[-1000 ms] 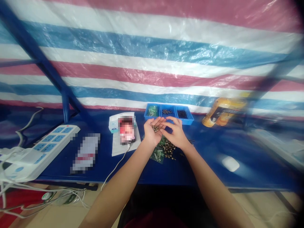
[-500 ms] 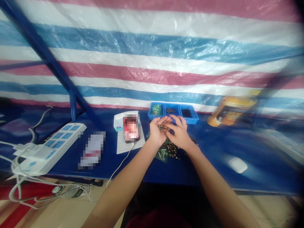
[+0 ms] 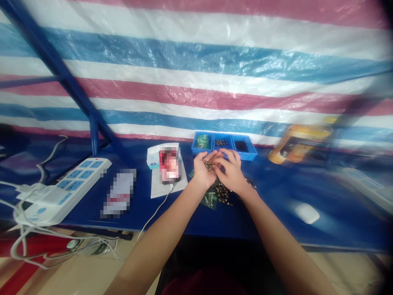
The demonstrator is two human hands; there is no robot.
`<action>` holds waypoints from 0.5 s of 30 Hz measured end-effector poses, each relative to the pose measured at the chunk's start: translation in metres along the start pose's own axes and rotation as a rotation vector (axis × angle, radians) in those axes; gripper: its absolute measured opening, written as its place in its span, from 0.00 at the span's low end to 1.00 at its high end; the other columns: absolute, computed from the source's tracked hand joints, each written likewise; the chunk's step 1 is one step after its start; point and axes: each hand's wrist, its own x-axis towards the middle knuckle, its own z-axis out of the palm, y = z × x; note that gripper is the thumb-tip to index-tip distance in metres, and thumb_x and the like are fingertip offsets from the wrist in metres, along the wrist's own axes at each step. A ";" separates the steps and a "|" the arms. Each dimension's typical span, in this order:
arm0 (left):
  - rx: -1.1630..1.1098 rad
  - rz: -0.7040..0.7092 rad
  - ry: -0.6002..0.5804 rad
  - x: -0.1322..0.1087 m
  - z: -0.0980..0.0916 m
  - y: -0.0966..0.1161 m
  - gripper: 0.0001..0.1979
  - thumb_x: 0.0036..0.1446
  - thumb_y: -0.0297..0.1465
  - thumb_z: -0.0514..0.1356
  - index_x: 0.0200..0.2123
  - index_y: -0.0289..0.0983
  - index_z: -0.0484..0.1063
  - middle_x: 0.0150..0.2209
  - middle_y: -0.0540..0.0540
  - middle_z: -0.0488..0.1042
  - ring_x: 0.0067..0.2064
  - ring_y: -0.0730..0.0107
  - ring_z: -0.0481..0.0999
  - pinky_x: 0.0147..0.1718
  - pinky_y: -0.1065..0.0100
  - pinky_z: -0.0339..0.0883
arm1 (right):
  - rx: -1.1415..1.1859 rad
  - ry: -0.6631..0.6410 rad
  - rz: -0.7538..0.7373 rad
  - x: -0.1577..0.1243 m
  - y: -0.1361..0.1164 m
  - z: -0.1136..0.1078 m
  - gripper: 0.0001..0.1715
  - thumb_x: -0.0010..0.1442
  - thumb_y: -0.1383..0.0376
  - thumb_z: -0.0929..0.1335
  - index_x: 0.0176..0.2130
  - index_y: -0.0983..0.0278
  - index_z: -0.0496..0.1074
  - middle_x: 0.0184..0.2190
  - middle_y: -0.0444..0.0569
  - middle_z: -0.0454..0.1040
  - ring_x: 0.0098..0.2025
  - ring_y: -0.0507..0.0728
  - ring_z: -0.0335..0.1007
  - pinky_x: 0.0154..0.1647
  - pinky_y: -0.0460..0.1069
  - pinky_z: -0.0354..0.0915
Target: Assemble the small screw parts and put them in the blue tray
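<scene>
My left hand (image 3: 204, 174) is cupped palm up, holding a small heap of brass-coloured screws (image 3: 208, 165). Against it leans my right hand (image 3: 231, 170), its fingers bent and the tips in among those screws; whether one is pinched there is too small to see. Beneath both hands lies a loose pile of more screws (image 3: 223, 193), partly hidden by the wrists. A green-tinted plastic bag with pale pieces (image 3: 209, 199) lies beside the pile. Just behind the fingers stands a blue three-compartment tray (image 3: 250, 156), with a green bag, some screws and dark small parts in its sections.
On the left are a phone (image 3: 170, 166) on a charging cable, a blurred-out flat item (image 3: 119, 194) and a white power strip (image 3: 70, 188) with tangled cords. To the right lie a white rounded case (image 3: 307, 213) and a yellow bottle (image 3: 301, 141). A striped sheet hangs behind.
The fingers of my right hand have shifted slightly over the screws in my left palm. Otherwise the hands and objects keep their places.
</scene>
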 end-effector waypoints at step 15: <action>0.013 0.003 0.015 -0.003 0.001 0.001 0.15 0.57 0.32 0.57 0.43 0.30 0.77 0.36 0.37 0.80 0.33 0.61 0.81 0.40 0.61 0.78 | 0.351 0.237 0.096 0.008 -0.012 -0.009 0.04 0.60 0.62 0.68 0.36 0.57 0.75 0.44 0.48 0.78 0.59 0.63 0.66 0.63 0.64 0.58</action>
